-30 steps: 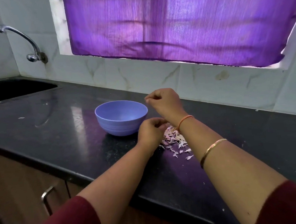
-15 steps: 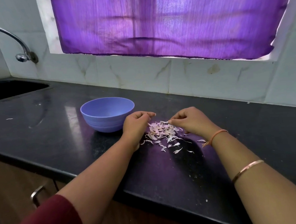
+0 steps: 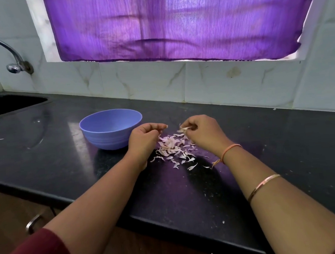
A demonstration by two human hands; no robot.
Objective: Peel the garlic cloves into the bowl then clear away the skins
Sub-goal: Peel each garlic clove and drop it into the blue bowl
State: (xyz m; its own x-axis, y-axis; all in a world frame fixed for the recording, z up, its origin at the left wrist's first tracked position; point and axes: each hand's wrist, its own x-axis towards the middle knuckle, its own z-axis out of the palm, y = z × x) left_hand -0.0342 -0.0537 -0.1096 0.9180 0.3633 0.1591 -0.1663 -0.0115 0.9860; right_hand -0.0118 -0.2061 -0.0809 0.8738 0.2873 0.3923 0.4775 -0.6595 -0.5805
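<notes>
While pinching skins (image 3: 183,129) in right hand (image 3: 203,135), curling left hand (image 3: 143,139), contents impossible to tell: probably past peeling, barely started clearing surface (image 3: 272,139).

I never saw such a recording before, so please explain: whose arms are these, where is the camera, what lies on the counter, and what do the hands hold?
There is no machine: a person wears the camera on the head, looking down at their own arms. On the black counter are a blue bowl and, right of it, a heap of garlic skins. The right hand pinches a pale piece above the heap; skin or clove, I cannot tell. The left hand is curled beside the bowl; whether it holds anything is hidden. A tap and sink are far left.
</notes>
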